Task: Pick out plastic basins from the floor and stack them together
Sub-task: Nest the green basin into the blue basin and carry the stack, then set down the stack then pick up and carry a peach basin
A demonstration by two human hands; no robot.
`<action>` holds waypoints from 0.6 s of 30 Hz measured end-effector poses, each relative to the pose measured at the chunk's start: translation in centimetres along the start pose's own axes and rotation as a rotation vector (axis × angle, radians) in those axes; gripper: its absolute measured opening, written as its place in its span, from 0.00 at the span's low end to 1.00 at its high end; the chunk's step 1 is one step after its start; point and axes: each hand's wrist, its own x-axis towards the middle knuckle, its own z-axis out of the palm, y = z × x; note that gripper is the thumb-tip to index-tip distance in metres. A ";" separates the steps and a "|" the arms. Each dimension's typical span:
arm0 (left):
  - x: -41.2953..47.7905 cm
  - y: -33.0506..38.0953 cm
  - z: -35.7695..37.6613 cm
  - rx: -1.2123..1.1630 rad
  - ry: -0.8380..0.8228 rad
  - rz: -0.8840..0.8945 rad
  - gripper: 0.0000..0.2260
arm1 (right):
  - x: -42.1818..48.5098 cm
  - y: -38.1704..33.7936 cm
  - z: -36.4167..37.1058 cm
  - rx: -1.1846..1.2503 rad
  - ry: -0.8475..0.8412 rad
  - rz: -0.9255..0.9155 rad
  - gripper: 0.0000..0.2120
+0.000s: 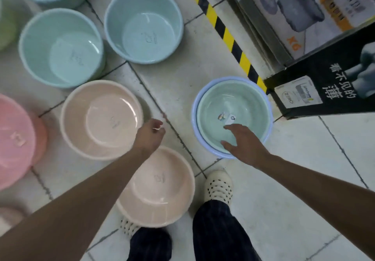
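View from above onto a white tiled floor scattered with round plastic basins. At centre right stands a stack of two: a pale green round plastic basin nested inside a slightly wider periwinkle-blue plastic basin, whose rim shows as a ring around it. Both sit upright and glossy, with small paper stickers on the green basin's bottom.

The person's right hand reaches over the near rim of this stack, palm down, fingers straight and spread. Whether it touches the plastic cannot be told. The left hand hangs over bare floor between the stack and a shallow peach plastic basin, its fingers loosely curled and holding nothing. The left forearm crosses above a second peach basin nearer the feet.

Further left lie a pink basin and, beyond, two deep teal basins, all standing apart and upright. A black printed cardboard box stands just beside the stack, along yellow-and-black striped tape.
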 end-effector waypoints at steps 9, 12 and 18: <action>-7.9 -13.1 -4.8 -0.196 0.238 -0.380 0.15 | -1.4 -10.1 7.9 0.068 -0.326 0.064 0.32; -9.5 -17.8 -4.0 -0.271 0.288 -0.519 0.21 | -1.5 -10.2 11.2 0.058 -0.372 0.151 0.35; -10.1 -24.9 -0.6 -0.462 0.176 -0.662 0.35 | -0.4 -9.2 16.2 0.089 -0.288 0.318 0.36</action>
